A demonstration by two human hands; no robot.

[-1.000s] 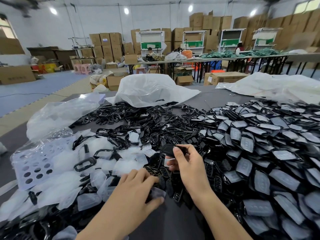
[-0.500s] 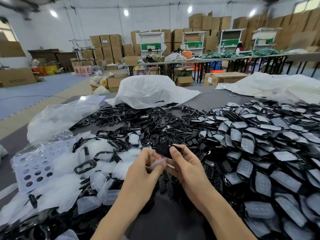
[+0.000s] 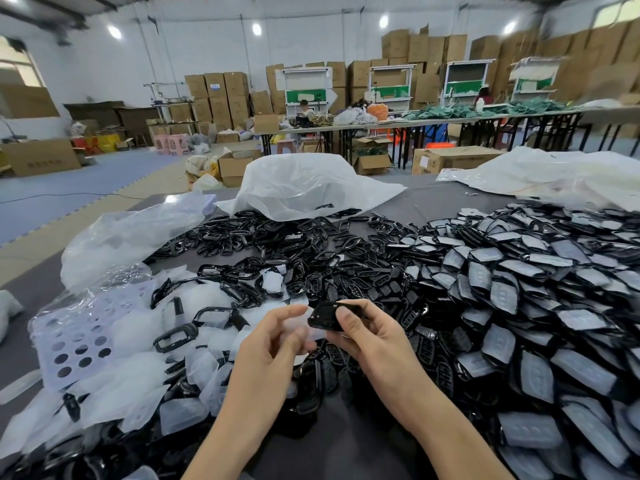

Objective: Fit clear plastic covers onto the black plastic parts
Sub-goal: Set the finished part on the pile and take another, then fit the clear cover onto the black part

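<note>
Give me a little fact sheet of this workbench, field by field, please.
Left grip: bare hand pinching a clear cover
Right grip: bare hand holding a black part
Cover status: at the part's edge, not yet seated
Left pile: loose clear covers
Right pile: covered parts
Centre: bare black frames

Ahead of me a white wall (image 3: 104, 71) rises to round ceiling lamps (image 3: 256, 28), and a bright window (image 3: 17, 64) sits on my left. Brown cardboard boxes (image 3: 221, 95) stand stacked along the far wall, behind white-framed workstations (image 3: 304, 88) and a long folding table (image 3: 433, 120). The floor (image 3: 69, 192) to my left is blue matting, with pink stools (image 3: 171, 143) at its far edge.
</note>
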